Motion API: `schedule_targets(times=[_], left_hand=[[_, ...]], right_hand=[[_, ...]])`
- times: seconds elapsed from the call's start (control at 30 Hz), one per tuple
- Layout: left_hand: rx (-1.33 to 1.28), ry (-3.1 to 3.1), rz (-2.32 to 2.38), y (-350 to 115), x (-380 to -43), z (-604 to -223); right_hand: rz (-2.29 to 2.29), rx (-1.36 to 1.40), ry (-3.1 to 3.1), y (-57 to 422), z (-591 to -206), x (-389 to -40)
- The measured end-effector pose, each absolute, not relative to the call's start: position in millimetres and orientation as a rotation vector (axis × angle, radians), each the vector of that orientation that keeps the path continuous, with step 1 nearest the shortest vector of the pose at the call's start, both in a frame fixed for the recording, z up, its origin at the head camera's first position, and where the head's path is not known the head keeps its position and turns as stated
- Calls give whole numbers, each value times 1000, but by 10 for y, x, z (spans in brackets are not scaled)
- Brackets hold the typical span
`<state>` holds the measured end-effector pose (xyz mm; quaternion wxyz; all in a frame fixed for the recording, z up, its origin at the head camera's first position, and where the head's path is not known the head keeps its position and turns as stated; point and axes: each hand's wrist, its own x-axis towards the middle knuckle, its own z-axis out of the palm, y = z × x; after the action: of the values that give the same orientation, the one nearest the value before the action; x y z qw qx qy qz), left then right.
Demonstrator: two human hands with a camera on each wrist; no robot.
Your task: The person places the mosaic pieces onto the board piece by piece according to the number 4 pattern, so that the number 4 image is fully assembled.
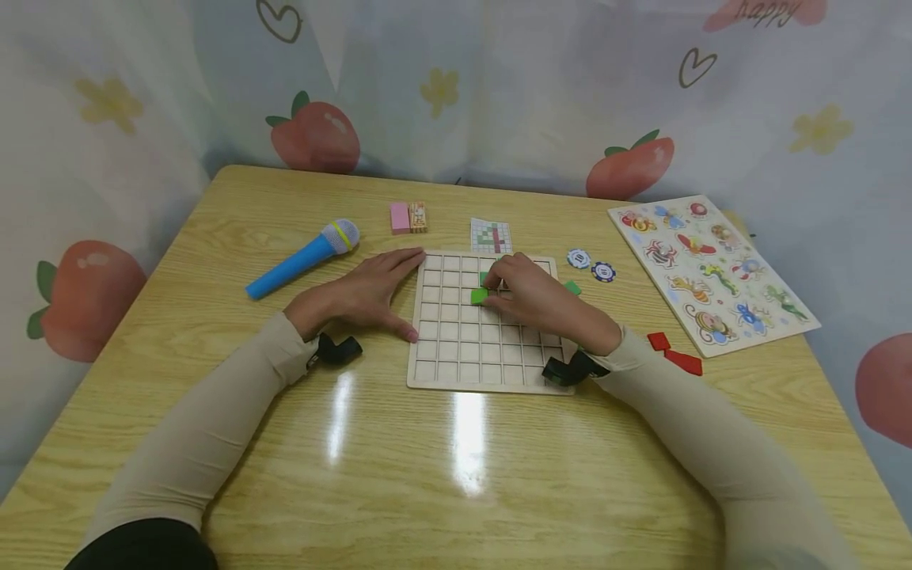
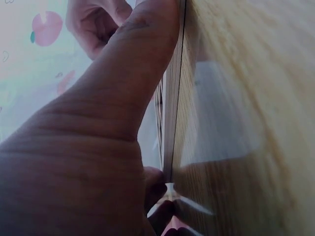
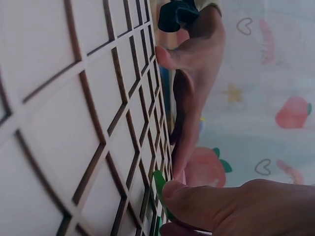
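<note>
One toy microphone [image 1: 302, 259] lies beside the left hand [image 1: 356, 295], whose grip is slack, thumb and fingers spread along one grid board [image 1: 438, 352]. Beyond: two small blocks [image 1: 400, 218], one pink, one patterned. Over the board's upper middle, the right hand's [image 1: 534, 297] grip pinches one green tile [image 1: 479, 297]. Then one pattern card [image 1: 492, 237], two poker chips [image 1: 603, 272], at least two red pieces [image 1: 684, 363], one insect puzzle board [image 1: 737, 294]. Glossy wood-grain surface [image 1: 606, 475]; fruit-printed curtain [image 1: 534, 142] behind.

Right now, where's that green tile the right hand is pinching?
In the head view, the green tile is at the upper middle of the gridded board, pinched by the right hand, right of the left hand.
</note>
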<state>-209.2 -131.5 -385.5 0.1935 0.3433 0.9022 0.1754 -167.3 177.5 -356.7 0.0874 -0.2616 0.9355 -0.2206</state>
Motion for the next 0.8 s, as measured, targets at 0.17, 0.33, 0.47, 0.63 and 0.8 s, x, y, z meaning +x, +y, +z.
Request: schedule_targets(times=[0.17, 0.33, 0.47, 0.63, 0.8], left_hand=[[950, 2531, 492, -1303, -2087, -3857], [958, 2530, 485, -1300, -2088, -3856], [950, 2530, 482, -1306, -2086, -3847], [941, 2533, 471, -1303, -2088, -3841], [956, 2526, 473, -1300, -2084, -3842]], right_hand=[[-648, -768, 2773, 1692, -3597, -1735], [-591, -779, 2771, 1643, -3603, -1771], [-570, -798, 2764, 1621, -3598, -1797], [-564, -839, 2755, 1624, -3588, -1813], [-509, -888, 2780, 1634, -3601, -1805]])
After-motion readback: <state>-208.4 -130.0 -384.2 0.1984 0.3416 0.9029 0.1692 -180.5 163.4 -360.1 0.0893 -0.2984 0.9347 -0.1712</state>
